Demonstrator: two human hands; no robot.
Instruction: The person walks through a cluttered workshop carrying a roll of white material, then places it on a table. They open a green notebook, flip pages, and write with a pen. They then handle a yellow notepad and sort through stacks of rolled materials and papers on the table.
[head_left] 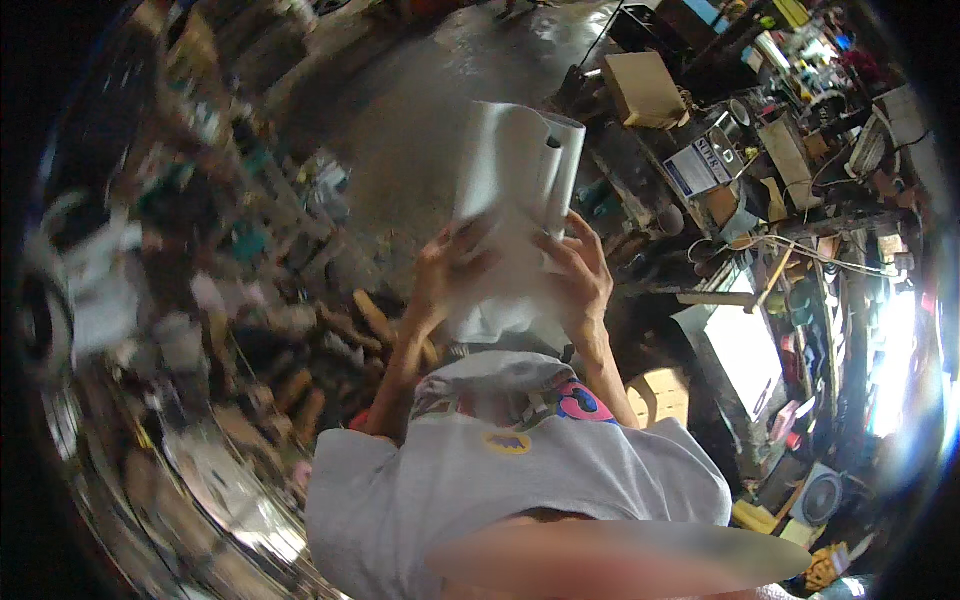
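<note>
Cluttered workshop around you: grey floor (395, 130) ahead, blurred odds and ends on your left, stacked goods on your right. Pale sheet (505, 165) is up in front of your chest, carried between your two hands, its far end pointing away from you over the floor.

Grip: left hand (448, 268) clamped on the sheet's left side; right hand (582, 270) clamped on its right side, thumb on the near face. Fingers smeared by blur; exact contact not readable.

Progress, as judged from the sheet's shape: right side is turned over into a curl (566, 170), with a gap visible at its far end. Broad left part is only gently bowed, so the rolling looks partial; that width is what remains uncurled.

Edges and room: far edge is free, with the most open space straight ahead. To the right, beyond a strip of clutter, sits a cardboard box (643, 90); swing wide there with caution. Near edge is close to your shirt (540, 455), leaving you little room to pull back.
</note>
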